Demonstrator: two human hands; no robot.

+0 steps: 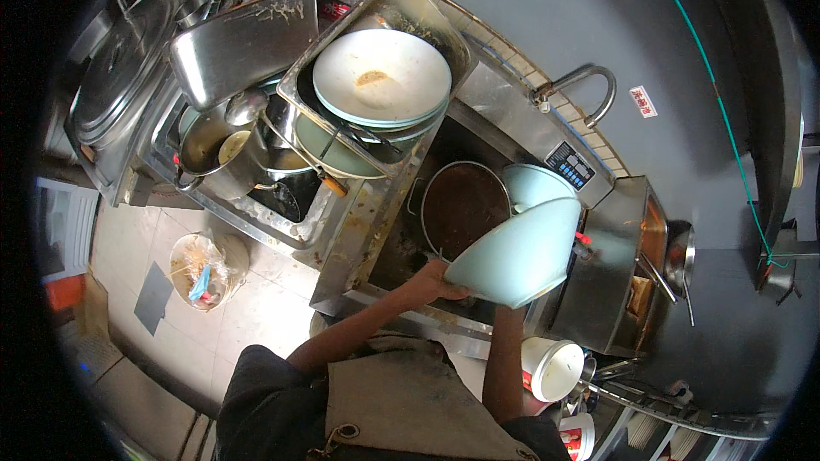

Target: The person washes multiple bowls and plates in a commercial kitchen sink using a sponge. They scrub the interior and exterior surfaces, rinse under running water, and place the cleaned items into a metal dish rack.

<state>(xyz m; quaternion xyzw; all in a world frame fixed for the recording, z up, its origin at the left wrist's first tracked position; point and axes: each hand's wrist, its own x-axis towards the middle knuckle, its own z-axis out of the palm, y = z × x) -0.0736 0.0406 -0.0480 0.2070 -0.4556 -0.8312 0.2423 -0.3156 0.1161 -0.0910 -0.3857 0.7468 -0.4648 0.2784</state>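
My left hand (435,286) grips the near left rim of a large pale green bowl (519,253), which is tilted on its side above a black sink basin. My right forearm reaches up behind the bowl's lower edge; the bowl hides that hand. Left of the bowl, a round metal pot (466,208) full of dark brown liquid stands in the basin. Another pale green bowl (538,184) sits behind, by the pot's right side.
To the left, a rectangular metal pan (298,80) holds stacked white bowls (384,77), with pots, a ladle (246,107) and a second sink beneath. A curved faucet (602,93) rises behind. A waste bucket (230,262) stands on the floor; a white tub (557,371) is at lower right.
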